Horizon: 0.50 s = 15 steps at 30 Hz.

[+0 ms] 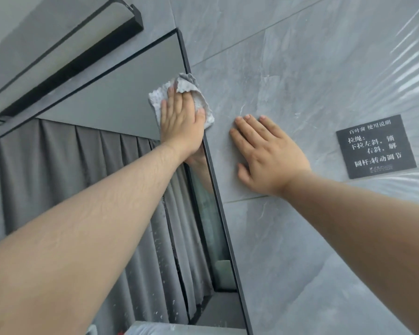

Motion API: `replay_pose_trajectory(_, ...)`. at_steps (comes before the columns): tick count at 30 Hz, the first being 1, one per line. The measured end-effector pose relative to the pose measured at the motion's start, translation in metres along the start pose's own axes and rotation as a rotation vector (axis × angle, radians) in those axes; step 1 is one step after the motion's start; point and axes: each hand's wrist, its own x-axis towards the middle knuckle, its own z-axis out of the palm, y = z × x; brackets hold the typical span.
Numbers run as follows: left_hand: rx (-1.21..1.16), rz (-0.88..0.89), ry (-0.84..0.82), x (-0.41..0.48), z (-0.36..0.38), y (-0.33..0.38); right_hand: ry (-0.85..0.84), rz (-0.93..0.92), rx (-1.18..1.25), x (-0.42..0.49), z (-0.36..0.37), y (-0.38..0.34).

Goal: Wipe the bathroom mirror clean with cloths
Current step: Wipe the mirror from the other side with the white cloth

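Fingers (178, 101) of the left hand (182, 120) lie straight and close together, pressing a crumpled pale grey cloth (156, 99) against the black-framed rectangular mirror (121, 102) at its upper right corner. Just right of the mirror, the right hand (269, 153) rests flat on grey stone wall tile (288, 68), fingers straight.

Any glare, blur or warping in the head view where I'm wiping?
Head view: soft even light, no glare on the black-framed mirror; wide-angle view slants its frame; bright streaks only on the clear plastic sheet; grey cloth under the left hand is sharp.
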Motion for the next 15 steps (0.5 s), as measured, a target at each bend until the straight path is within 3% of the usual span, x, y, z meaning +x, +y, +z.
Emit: replay_pose_trajectory(15,0.021,0.197,-0.059,-0.182,0.078,-0.011,0.017,0.047,-0.054,-0.026,0.008,-0.014)
